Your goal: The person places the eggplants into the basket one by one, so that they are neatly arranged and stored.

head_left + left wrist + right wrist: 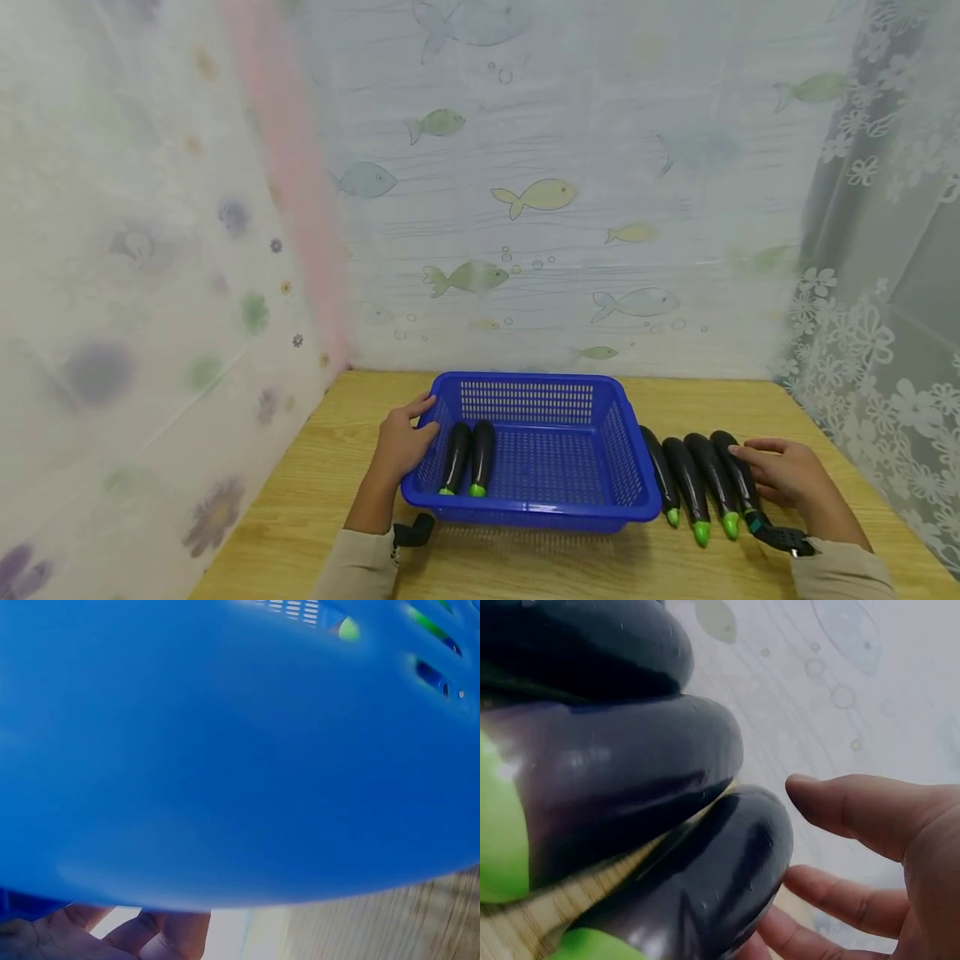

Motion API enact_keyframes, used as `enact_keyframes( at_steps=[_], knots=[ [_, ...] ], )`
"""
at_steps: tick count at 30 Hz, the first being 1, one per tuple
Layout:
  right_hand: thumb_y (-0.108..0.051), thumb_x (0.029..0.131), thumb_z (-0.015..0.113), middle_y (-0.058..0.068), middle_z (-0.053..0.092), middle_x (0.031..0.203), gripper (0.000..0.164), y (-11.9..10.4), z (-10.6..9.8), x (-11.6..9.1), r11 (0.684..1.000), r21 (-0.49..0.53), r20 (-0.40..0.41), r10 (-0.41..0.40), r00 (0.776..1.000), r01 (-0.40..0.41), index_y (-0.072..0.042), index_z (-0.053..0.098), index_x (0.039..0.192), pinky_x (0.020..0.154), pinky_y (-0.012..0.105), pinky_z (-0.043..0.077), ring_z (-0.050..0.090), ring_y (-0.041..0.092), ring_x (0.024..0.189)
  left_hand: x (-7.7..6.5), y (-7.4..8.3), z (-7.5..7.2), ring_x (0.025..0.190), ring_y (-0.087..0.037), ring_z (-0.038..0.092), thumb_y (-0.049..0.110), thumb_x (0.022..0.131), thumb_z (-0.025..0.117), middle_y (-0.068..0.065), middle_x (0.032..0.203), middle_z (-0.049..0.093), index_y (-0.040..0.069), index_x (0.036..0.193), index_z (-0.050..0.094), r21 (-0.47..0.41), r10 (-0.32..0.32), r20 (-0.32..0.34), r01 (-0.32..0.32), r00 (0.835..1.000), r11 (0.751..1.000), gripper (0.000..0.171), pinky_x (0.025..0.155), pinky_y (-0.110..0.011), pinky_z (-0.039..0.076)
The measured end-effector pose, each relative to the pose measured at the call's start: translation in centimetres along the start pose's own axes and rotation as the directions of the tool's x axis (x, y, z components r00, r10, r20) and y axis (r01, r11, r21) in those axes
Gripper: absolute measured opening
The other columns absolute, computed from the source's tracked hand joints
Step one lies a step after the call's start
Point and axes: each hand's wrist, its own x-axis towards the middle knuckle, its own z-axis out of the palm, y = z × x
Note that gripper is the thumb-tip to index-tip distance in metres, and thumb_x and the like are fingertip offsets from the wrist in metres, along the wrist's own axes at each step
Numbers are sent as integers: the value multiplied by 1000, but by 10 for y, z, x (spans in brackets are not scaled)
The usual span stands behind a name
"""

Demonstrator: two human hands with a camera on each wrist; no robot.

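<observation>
A blue plastic basket [540, 507] stands on the table with two dark eggplants [482, 458] lying side by side in its left part, green ends towards me. My left hand [401, 442] grips the basket's left rim, thumb over the edge; in the left wrist view the basket wall hides most of that hand. Right of the basket, several more eggplants [688, 483] lie in a row. My right hand [783, 473] is at the far end of the rightmost eggplant [735, 877], its fingers along the outer side and its thumb held apart, fingers spread loosely.
The wooden table [300, 533] reaches back to a curtain [525, 317] printed with fish. A flowered sheet [150, 333] hangs along the left side, and a lace-patterned curtain [885, 350] along the right. The row's leftmost eggplant [662, 479] lies close against the basket.
</observation>
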Motion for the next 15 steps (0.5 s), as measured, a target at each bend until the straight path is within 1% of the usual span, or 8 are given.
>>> enact_keyframes(
  at_steps=[3,9,12,15],
  knots=[
    [-53,94,69,11,73,114,95,0,2,1,1000,-25,-5,-9,1000,8,13,34,153,76,36,62,69,4,84,-1,0,0,147,-40,43,16,93,65,-3,158,50,10,146,60,-1,-6,0,6,1000,1000,54,106,-60,48],
    [-52,93,70,20,70,116,91,0,6,2,998,-66,-23,-25,999,23,13,40,149,74,36,62,69,7,84,-1,0,0,146,-40,45,16,93,65,-2,158,51,11,146,60,-1,-11,-3,11,1000,1000,54,101,-58,53],
    [-49,93,71,24,69,120,88,-1,7,2,997,-74,-19,-35,999,34,14,42,148,74,37,62,69,9,86,-1,1,0,146,-41,44,16,93,65,-2,158,51,11,146,60,-3,-15,-3,15,1000,1000,54,100,-58,54],
    [-45,94,71,25,68,120,85,-2,7,0,997,-73,-17,-40,999,38,14,42,147,74,37,62,68,9,86,0,1,0,147,-40,44,16,92,65,-2,158,51,11,146,60,-3,-14,-3,14,1000,1000,54,101,-58,53]
  ],
)
